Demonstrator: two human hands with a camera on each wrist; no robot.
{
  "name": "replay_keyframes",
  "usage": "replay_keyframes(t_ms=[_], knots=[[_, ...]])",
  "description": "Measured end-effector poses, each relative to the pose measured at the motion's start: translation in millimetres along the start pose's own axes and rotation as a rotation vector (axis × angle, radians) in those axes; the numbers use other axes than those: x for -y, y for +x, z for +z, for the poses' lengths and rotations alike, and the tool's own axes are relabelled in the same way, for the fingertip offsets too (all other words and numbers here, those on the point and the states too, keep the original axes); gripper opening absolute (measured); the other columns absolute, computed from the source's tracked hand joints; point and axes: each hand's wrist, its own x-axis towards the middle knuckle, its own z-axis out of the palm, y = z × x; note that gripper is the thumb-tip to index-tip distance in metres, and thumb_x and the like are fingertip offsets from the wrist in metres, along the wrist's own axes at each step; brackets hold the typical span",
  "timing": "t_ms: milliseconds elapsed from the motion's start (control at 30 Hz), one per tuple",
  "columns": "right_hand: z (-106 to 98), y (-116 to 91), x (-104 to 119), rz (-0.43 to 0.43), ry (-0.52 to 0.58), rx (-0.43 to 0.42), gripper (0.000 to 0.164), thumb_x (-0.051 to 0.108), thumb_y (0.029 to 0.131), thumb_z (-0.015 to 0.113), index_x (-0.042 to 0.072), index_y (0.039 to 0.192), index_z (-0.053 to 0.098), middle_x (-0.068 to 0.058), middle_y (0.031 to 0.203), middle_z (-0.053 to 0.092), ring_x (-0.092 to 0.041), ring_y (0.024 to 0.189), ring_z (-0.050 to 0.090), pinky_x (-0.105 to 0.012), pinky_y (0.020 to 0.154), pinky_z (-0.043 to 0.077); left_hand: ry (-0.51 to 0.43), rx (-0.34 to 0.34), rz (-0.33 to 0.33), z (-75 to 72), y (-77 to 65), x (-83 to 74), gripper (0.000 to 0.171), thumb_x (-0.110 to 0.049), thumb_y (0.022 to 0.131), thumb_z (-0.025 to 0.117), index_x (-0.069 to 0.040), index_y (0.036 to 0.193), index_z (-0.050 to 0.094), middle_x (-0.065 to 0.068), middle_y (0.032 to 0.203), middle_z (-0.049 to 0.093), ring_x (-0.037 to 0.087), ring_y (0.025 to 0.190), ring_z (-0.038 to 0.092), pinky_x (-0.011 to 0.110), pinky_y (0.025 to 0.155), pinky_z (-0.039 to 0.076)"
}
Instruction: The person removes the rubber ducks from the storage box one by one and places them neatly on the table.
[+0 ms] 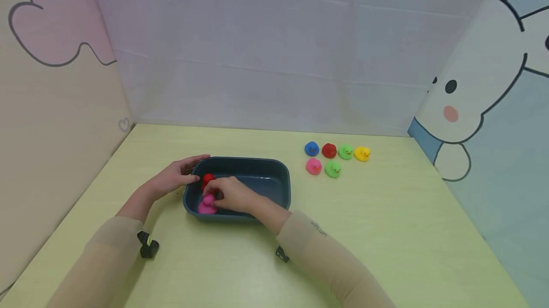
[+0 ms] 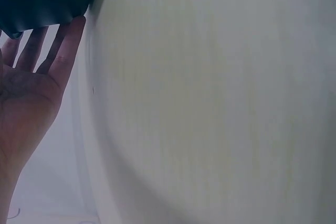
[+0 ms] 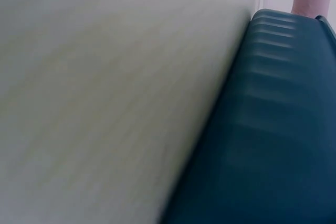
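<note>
A dark blue rectangular tray stands on the table. At its left end my left hand holds the back corner, thumb over the rim and fingers along the outside. The left wrist view shows those fingers fairly straight, tips at the tray wall. Inside the tray, my right hand reaches down and pinches a pink rubber duck between thumb and index finger. Just behind it sits a red rubber duck, partly hidden by the right fingers. The right wrist view has only the tray's outer wall close up.
Right of the tray, small rubber ducks stand in two rows on the table. The back row holds a blue duck, a red one, a green one and a yellow one; in front are pink and green ones.
</note>
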Motion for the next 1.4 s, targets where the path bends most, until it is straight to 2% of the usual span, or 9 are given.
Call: replay_keyframes(t_ms=[400,533,633,800,867,1033,1167,1300,1400], knots=[[-4,-3,-1,-0.018,-0.044,-0.034,0.029,0.017,0.083,0.072,0.014,0.111,0.065,0.004,0.102,0.064,-0.009,0.084,0.055,-0.008,0.069,0.043,-0.005,0.0,0.007,0.8,1.8,2.9,0.057,-0.023,0.093,0.059,-0.028,0.145,0.037,0.01,0.151,0.032,0.039,0.134,0.035,0.05,0.099,0.043],[-10,-7,0,-0.014,-0.027,-0.044,0.031,0.019,0.082,0.073,0.014,0.112,0.065,0.004,0.103,0.064,-0.011,0.081,0.055,-0.009,0.066,0.044,-0.005,0.001,0.014,0.9,1.7,1.2,0.057,-0.023,0.093,0.059,-0.027,0.146,0.036,0.01,0.15,0.034,0.037,0.132,0.038,0.047,0.099,0.044],[-15,-11,1,-0.013,-0.011,-0.055,0.032,0.02,0.082,0.073,0.014,0.113,0.065,0.003,0.105,0.063,-0.014,0.082,0.056,-0.01,0.064,0.045,-0.009,0.001,0.011,1.3,1.7,0.7,0.057,-0.022,0.093,0.059,-0.026,0.146,0.036,0.01,0.149,0.037,0.035,0.131,0.04,0.042,0.097,0.046],[-25,-18,2,-0.011,-0.001,-0.081,0.033,0.021,0.081,0.074,0.015,0.113,0.065,0.004,0.106,0.062,-0.018,0.089,0.057,-0.011,0.064,0.045,-0.01,-0.003,0.005,2.2,2.8,0.8,0.056,-0.02,0.094,0.058,-0.023,0.146,0.036,0.014,0.147,0.038,0.037,0.13,0.041,0.04,0.097,0.047],[-28,-20,2,-0.012,-0.001,-0.091,0.032,0.022,0.081,0.074,0.016,0.112,0.065,0.004,0.104,0.061,-0.017,0.088,0.057,-0.012,0.064,0.046,-0.005,-0.005,0.005,2.5,3.0,0.8,0.056,-0.019,0.094,0.058,-0.022,0.146,0.036,0.015,0.147,0.038,0.037,0.129,0.041,0.041,0.096,0.047],[-38,-26,3,-0.032,-0.021,-0.117,0.03,0.023,0.081,0.074,0.017,0.109,0.066,0.005,0.094,0.058,-0.011,0.079,0.053,-0.013,0.061,0.045,-0.007,-0.005,-0.005,2.0,3.0,0.8,0.057,-0.021,0.093,0.058,-0.023,0.146,0.036,0.014,0.146,0.04,0.035,0.128,0.043,0.033,0.094,0.048],[-47,-32,6,-0.042,-0.024,-0.132,0.03,0.023,0.08,0.074,0.017,0.109,0.067,0.005,0.09,0.056,-0.013,0.078,0.053,-0.015,0.061,0.044,-0.01,-0.009,-0.018,1.6,3.1,0.1,0.057,-0.022,0.093,0.058,-0.026,0.145,0.036,0.013,0.145,0.041,0.033,0.127,0.045,0.03,0.093,0.048],[-57,-38,9,-0.044,-0.024,-0.138,0.03,0.024,0.08,0.074,0.016,0.109,0.067,0.005,0.092,0.056,-0.019,0.081,0.057,-0.016,0.064,0.044,-0.007,-0.013,-0.023,1.4,2.3,-1.2,0.057,-0.022,0.093,0.059,-0.025,0.146,0.036,0.013,0.145,0.041,0.034,0.127,0.044,0.029,0.093,0.048],[-66,-43,12,-0.052,-0.025,-0.143,0.03,0.025,0.08,0.074,0.015,0.108,0.067,0.004,0.092,0.056,-0.021,0.081,0.057,-0.017,0.064,0.044,0.0,-0.007,-0.014,1.2,1.4,-3.1,0.058,-0.022,0.093,0.058,-0.022,0.146,0.035,0.015,0.147,0.038,0.036,0.129,0.042,0.033,0.095,0.048]])
